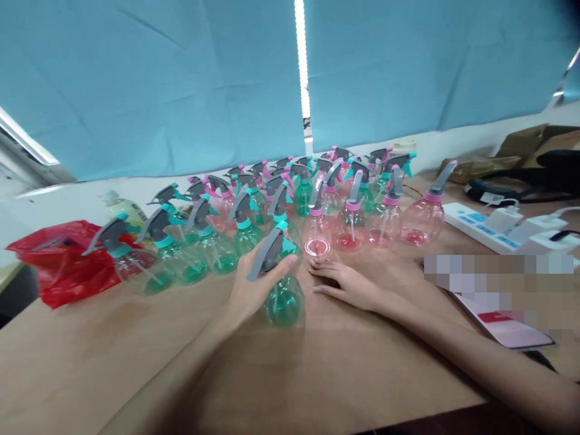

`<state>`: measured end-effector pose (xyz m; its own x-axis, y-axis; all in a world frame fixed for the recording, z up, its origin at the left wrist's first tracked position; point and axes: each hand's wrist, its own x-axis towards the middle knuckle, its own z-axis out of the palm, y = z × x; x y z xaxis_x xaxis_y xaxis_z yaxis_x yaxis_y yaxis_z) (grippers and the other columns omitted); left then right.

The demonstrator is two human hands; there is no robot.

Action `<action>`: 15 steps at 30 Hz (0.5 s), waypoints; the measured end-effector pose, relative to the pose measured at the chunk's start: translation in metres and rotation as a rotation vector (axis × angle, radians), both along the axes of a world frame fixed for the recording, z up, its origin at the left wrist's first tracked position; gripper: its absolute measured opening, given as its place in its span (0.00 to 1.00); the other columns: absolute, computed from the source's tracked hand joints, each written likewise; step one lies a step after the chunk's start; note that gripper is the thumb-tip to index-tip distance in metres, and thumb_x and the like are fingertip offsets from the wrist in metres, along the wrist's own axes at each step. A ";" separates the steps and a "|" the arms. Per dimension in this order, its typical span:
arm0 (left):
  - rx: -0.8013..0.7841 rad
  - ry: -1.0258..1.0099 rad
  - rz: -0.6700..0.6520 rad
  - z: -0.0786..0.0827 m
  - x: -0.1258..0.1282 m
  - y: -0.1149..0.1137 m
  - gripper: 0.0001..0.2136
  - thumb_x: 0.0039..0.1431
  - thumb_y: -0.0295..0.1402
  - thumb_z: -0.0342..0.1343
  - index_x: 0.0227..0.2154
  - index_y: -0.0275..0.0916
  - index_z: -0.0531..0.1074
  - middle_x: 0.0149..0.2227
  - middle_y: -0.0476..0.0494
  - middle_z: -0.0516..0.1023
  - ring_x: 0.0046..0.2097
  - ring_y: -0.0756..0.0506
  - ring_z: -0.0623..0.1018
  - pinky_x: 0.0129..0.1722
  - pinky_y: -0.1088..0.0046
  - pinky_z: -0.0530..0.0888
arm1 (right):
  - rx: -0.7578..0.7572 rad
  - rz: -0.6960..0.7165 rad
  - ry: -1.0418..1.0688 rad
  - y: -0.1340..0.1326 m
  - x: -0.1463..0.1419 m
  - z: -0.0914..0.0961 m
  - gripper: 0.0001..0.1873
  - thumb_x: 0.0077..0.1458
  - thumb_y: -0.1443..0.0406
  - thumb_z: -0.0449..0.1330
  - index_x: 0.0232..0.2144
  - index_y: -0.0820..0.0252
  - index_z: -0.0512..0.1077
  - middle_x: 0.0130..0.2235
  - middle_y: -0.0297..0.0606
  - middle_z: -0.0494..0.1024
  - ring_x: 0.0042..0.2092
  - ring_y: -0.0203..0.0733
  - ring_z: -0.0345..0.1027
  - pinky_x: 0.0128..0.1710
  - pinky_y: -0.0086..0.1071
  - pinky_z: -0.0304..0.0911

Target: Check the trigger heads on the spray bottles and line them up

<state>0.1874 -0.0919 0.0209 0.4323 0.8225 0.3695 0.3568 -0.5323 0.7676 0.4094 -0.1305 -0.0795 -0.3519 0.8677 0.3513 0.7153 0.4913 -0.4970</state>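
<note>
- Fingers [283, 269] of the left hand [254, 281]: closed round the neck of a round clear-green plastic spray bottle with grey-and-teal trigger head [284, 302]. It's ahead of the rows, over the brown desk [67, 362]; can't tell if the base touches.
- Other side: right hand [351, 287] lies on the desk, loosely spread, gripping nothing, just beside a round clear-pink plastic spray bottle [318, 229].
- Done: front row stands lined up, trigger heads on.
- Remaining: held bottle is out of row. Looks well along, my read; rest unclear.
- Count: 1 green held; front row 5 green, 4 pink.
- Behind: roughly fifteen, colours mixed, overlapping; no exact count.
- Also 1 crumpled red plastic bag [72, 260], 1 white power strip [471, 226].
</note>
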 end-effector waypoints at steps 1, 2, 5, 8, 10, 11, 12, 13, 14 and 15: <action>0.008 0.016 -0.003 0.000 -0.002 0.000 0.17 0.56 0.44 0.58 0.45 0.42 0.73 0.29 0.49 0.74 0.31 0.48 0.73 0.32 0.73 0.70 | -0.002 -0.001 -0.001 0.000 0.000 0.000 0.26 0.62 0.53 0.53 0.57 0.60 0.67 0.59 0.45 0.69 0.62 0.49 0.59 0.62 0.48 0.55; 0.018 0.031 -0.008 0.001 -0.003 0.000 0.19 0.55 0.45 0.58 0.47 0.43 0.72 0.31 0.49 0.75 0.32 0.48 0.74 0.33 0.72 0.71 | -0.003 -0.001 -0.001 0.000 0.000 0.000 0.26 0.62 0.53 0.53 0.57 0.59 0.67 0.59 0.45 0.69 0.62 0.49 0.59 0.62 0.48 0.55; 0.055 0.059 -0.037 0.000 -0.007 -0.001 0.24 0.54 0.45 0.60 0.52 0.43 0.68 0.37 0.46 0.77 0.37 0.45 0.76 0.38 0.69 0.72 | -0.003 -0.006 0.001 0.000 -0.001 -0.001 0.26 0.62 0.53 0.53 0.57 0.59 0.67 0.59 0.45 0.69 0.62 0.50 0.59 0.62 0.49 0.55; 0.121 0.116 -0.054 -0.006 -0.011 -0.006 0.25 0.53 0.43 0.61 0.53 0.42 0.67 0.43 0.43 0.77 0.42 0.42 0.77 0.43 0.64 0.73 | 0.005 -0.022 0.003 0.000 -0.001 -0.003 0.26 0.62 0.53 0.53 0.57 0.60 0.68 0.60 0.46 0.68 0.62 0.50 0.59 0.61 0.49 0.55; 0.145 0.166 -0.053 -0.010 -0.015 -0.010 0.23 0.54 0.41 0.61 0.52 0.41 0.68 0.47 0.41 0.77 0.47 0.39 0.76 0.47 0.61 0.72 | 0.013 -0.033 -0.005 0.000 -0.001 -0.005 0.25 0.62 0.53 0.53 0.56 0.60 0.68 0.59 0.46 0.69 0.62 0.50 0.60 0.61 0.49 0.56; 0.139 0.184 -0.045 -0.013 -0.017 -0.013 0.22 0.54 0.41 0.60 0.51 0.41 0.69 0.48 0.41 0.77 0.50 0.38 0.75 0.49 0.59 0.71 | 0.019 -0.040 -0.012 0.000 -0.002 -0.006 0.25 0.62 0.53 0.53 0.56 0.59 0.68 0.59 0.45 0.69 0.62 0.50 0.60 0.61 0.49 0.56; 0.121 0.199 -0.030 -0.014 -0.018 -0.016 0.20 0.54 0.41 0.60 0.49 0.41 0.70 0.49 0.40 0.76 0.51 0.37 0.75 0.51 0.57 0.70 | 0.026 -0.048 -0.020 0.000 -0.002 -0.007 0.24 0.62 0.54 0.53 0.56 0.58 0.69 0.59 0.45 0.69 0.61 0.50 0.60 0.61 0.49 0.57; 0.098 0.211 -0.014 -0.016 -0.021 -0.018 0.20 0.55 0.42 0.60 0.48 0.41 0.71 0.49 0.40 0.77 0.52 0.36 0.74 0.52 0.55 0.70 | 0.032 -0.057 -0.031 -0.001 -0.002 -0.008 0.24 0.63 0.54 0.52 0.56 0.58 0.69 0.59 0.44 0.69 0.61 0.50 0.61 0.60 0.49 0.57; 0.077 0.217 0.002 -0.017 -0.023 -0.021 0.19 0.55 0.43 0.59 0.48 0.40 0.71 0.49 0.40 0.77 0.52 0.36 0.74 0.52 0.54 0.70 | 0.039 -0.066 -0.045 -0.001 -0.003 -0.008 0.23 0.63 0.54 0.52 0.56 0.57 0.69 0.59 0.44 0.70 0.61 0.50 0.61 0.60 0.50 0.57; 0.059 0.222 0.013 -0.017 -0.027 -0.023 0.20 0.55 0.44 0.59 0.48 0.40 0.71 0.49 0.39 0.77 0.52 0.35 0.74 0.51 0.54 0.70 | 0.045 -0.075 -0.064 -0.002 -0.003 -0.009 0.24 0.63 0.54 0.52 0.56 0.57 0.69 0.59 0.44 0.70 0.61 0.50 0.61 0.60 0.50 0.57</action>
